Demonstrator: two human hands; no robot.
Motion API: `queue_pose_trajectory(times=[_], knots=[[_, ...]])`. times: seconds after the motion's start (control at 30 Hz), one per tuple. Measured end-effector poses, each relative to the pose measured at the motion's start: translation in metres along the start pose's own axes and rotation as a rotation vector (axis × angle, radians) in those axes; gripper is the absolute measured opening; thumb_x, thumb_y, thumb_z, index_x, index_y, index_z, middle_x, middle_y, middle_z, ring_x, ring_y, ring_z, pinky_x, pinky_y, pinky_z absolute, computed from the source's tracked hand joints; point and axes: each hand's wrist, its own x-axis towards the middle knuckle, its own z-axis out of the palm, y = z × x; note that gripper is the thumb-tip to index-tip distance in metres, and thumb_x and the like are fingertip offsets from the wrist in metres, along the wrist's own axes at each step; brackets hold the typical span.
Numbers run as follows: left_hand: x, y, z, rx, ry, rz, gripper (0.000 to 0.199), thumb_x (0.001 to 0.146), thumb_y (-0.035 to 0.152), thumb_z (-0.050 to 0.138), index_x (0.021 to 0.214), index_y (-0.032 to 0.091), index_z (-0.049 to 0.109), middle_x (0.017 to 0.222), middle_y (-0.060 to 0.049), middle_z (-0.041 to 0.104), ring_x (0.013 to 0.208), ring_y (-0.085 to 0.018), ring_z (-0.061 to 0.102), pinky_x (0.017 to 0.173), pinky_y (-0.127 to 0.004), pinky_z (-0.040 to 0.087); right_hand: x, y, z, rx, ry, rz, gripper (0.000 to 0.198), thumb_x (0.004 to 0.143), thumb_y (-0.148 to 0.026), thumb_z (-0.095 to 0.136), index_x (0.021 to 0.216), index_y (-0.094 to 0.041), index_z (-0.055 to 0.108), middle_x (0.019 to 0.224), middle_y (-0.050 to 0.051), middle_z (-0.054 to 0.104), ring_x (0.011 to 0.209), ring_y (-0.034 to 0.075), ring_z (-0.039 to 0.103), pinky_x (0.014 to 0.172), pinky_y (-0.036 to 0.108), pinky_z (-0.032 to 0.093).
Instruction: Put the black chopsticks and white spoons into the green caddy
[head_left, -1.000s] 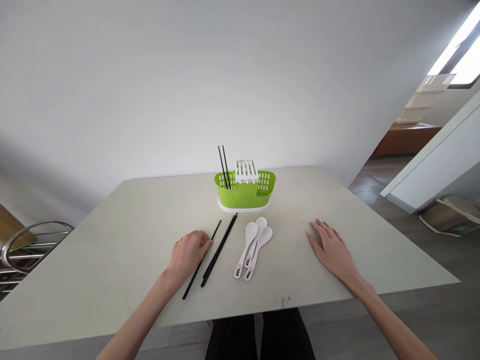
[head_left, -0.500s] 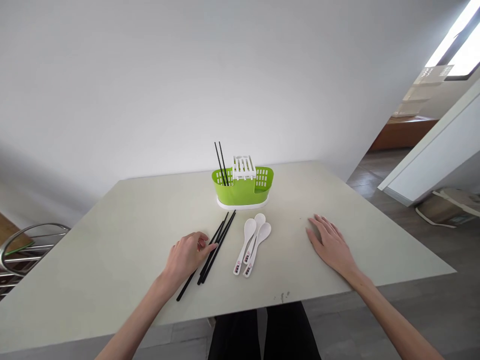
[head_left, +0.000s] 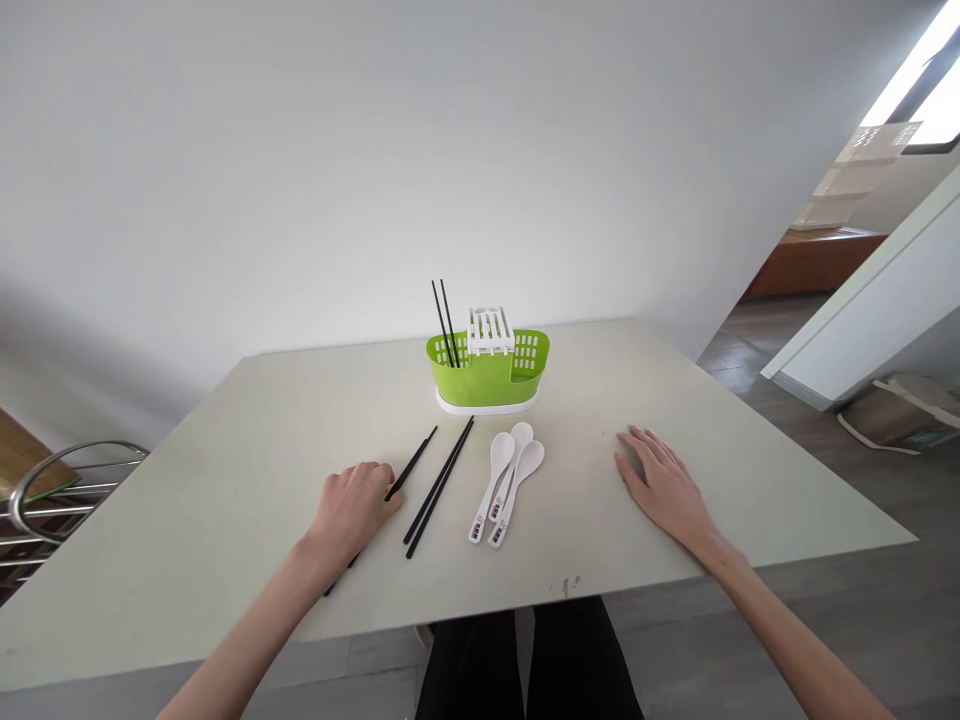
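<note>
My left hand [head_left: 355, 510] is closed around a pair of black chopsticks [head_left: 411, 465], low over the table; their tips point toward the basket and the other ends show below the hand. Two more black chopsticks [head_left: 439, 487] lie side by side just right of it. Farther right, three white spoons [head_left: 506, 485] lie overlapping, bowls away from me. A green cutlery basket [head_left: 487, 380] on a white base stands behind, with two chopsticks [head_left: 445, 322] upright in its left part and a slotted white rack on its middle. My right hand [head_left: 664, 490] rests flat on the table, holding nothing.
The pale table [head_left: 300, 400] reaches back to a white wall. Its front edge runs just above my legs. A metal-framed chair or rack [head_left: 67, 500] stands off the left side. Past the right side are floor and a bin-like container [head_left: 885, 430].
My left hand has closed on two of the chopsticks and drawn them left, away from the other two. My right hand has stayed in place. The view has shifted slightly.
</note>
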Motion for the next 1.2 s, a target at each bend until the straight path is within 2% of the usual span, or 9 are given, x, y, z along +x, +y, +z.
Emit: queue_pose_trajectory(times=[0.13, 0.23, 0.37, 0.5, 0.6, 0.7, 0.87, 1.0, 1.2], knots=[[0.003, -0.002, -0.003, 0.086, -0.04, 0.021, 0.027, 0.091, 0.012, 0.049, 0.092, 0.017, 0.076, 0.1, -0.015, 0.078, 0.09, -0.03, 0.074, 0.069, -0.034, 0.045, -0.001, 0.0, 0.0, 0.016, -0.002, -0.004, 0.058, 0.107, -0.053, 0.033, 0.149, -0.021, 0.058, 0.163, 0.011, 0.052, 0.156, 0.031, 0.04, 0.127, 0.053, 0.036], [0.002, -0.01, -0.007, 0.006, 0.002, 0.008, 0.027, 0.092, 0.013, 0.05, 0.091, 0.017, 0.077, 0.099, -0.015, 0.079, 0.09, -0.03, 0.075, 0.072, -0.034, 0.047, 0.0, 0.0, -0.002, 0.043, -0.003, 0.004, 0.057, 0.107, -0.051, 0.035, 0.148, -0.019, 0.059, 0.162, 0.012, 0.053, 0.156, 0.032, 0.04, 0.127, 0.054, 0.035], [-0.004, -0.023, -0.024, -0.438, 0.19, -0.027, 0.02, 0.094, 0.032, 0.062, 0.096, 0.023, 0.079, 0.101, -0.009, 0.082, 0.091, -0.03, 0.078, 0.076, -0.034, 0.053, 0.0, -0.016, -0.016, 0.192, 0.026, 0.034, 0.051, 0.104, -0.051, 0.041, 0.135, -0.02, 0.065, 0.155, 0.015, 0.058, 0.14, 0.036, 0.057, 0.116, 0.055, 0.047], [-0.007, -0.015, -0.042, -1.11, 0.309, -0.134, 0.036, 0.084, 0.053, 0.079, 0.104, 0.023, 0.079, 0.099, -0.006, 0.083, 0.094, -0.029, 0.08, 0.079, -0.033, 0.06, -0.013, -0.081, -0.046, 0.498, 0.055, -0.038, 0.039, 0.105, -0.051, 0.046, 0.122, -0.023, 0.068, 0.133, 0.014, 0.071, 0.12, 0.03, 0.069, 0.101, 0.045, 0.055], [-0.003, 0.007, -0.042, -1.626, 0.297, -0.115, 0.039, 0.078, 0.049, 0.088, 0.1, 0.019, 0.08, 0.103, -0.007, 0.082, 0.098, -0.026, 0.08, 0.094, -0.034, 0.062, -0.028, -0.149, -0.066, 0.805, -0.334, -0.044, 0.038, 0.107, -0.054, 0.048, 0.126, -0.027, 0.068, 0.123, 0.01, 0.075, 0.112, 0.027, 0.072, 0.076, 0.034, 0.059], [0.001, 0.031, -0.031, -1.946, 0.238, -0.118, 0.03, 0.078, 0.039, 0.091, 0.094, 0.015, 0.081, 0.103, -0.006, 0.08, 0.1, -0.022, 0.079, 0.103, -0.033, 0.061, -0.039, -0.202, -0.07, 1.053, -0.581, -0.106, 0.046, 0.107, -0.056, 0.051, 0.141, -0.027, 0.06, 0.129, 0.01, 0.072, 0.106, 0.022, 0.073, 0.083, 0.033, 0.058], [-0.006, 0.051, -0.015, -2.124, 0.222, -0.176, 0.016, 0.089, 0.027, 0.083, 0.095, 0.012, 0.08, 0.11, -0.009, 0.08, 0.101, -0.019, 0.078, 0.107, -0.032, 0.06, -0.047, -0.234, -0.051, 1.216, -0.546, -0.048, 0.053, 0.112, -0.058, 0.036, 0.143, -0.023, 0.06, 0.11, 0.009, 0.075, 0.077, 0.016, 0.073, 0.062, 0.029, 0.051], [-0.014, 0.054, -0.01, -2.167, 0.222, -0.217, 0.013, 0.091, 0.023, 0.082, 0.097, 0.012, 0.078, 0.112, -0.01, 0.081, 0.105, -0.021, 0.078, 0.107, -0.033, 0.06, -0.048, -0.233, -0.04, 1.287, -0.481, 0.031, 0.056, 0.11, -0.059, 0.039, 0.15, -0.023, 0.057, 0.126, 0.014, 0.075, 0.093, 0.022, 0.078, 0.063, 0.03, 0.054], [-0.022, 0.063, -0.002, -2.175, 0.147, -0.199, 0.027, 0.083, 0.03, 0.09, 0.098, 0.014, 0.074, 0.109, -0.01, 0.082, 0.106, -0.023, 0.078, 0.105, -0.034, 0.062, -0.044, -0.232, -0.043, 1.413, -0.623, 0.094, 0.056, 0.105, -0.062, 0.051, 0.145, -0.026, 0.064, 0.138, 0.017, 0.071, 0.103, 0.028, 0.078, 0.068, 0.033, 0.056]])
